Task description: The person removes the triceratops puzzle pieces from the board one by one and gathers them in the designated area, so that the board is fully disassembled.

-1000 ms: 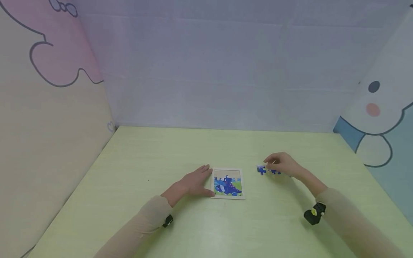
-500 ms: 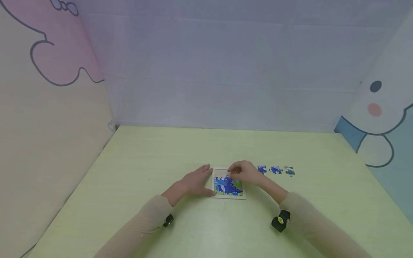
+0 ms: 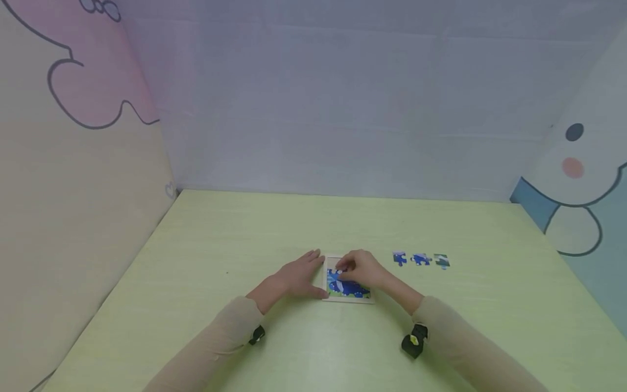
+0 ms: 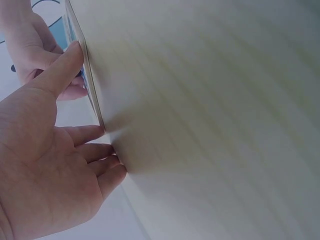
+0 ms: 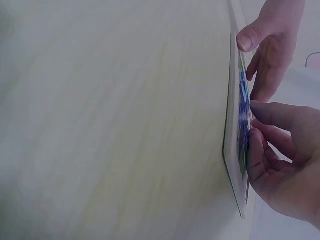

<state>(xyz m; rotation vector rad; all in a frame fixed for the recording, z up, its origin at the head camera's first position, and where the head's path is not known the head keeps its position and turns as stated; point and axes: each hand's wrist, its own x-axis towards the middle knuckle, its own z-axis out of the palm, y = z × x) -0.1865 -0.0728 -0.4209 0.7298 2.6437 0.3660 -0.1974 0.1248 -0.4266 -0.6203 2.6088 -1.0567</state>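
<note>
A small jigsaw puzzle with a blue dinosaur picture (image 3: 350, 288) lies in a pale tray frame (image 3: 349, 300) on the table. My left hand (image 3: 297, 276) rests along the frame's left side, fingers extended, thumb at the lower left corner. In the left wrist view its fingertips (image 4: 116, 176) meet the tabletop beside the frame. Over the upper part of the puzzle, my right hand (image 3: 364, 269) pinches a puzzle piece, mostly hidden by the fingers. The right wrist view has its thumb and curled fingers (image 5: 257, 150) right at the picture's surface.
Three loose puzzle pieces lie in a row right of the frame: a left one (image 3: 399, 258), a middle one (image 3: 420, 259) and a right one (image 3: 442, 261). The pale green table (image 3: 274, 223) ends at a plain back wall (image 3: 303, 109), with cartoon-printed walls on both sides.
My right hand has moved left from the loose pieces to over the puzzle, bringing a piece, then down toward the picture. The left hand has stayed at the frame.
</note>
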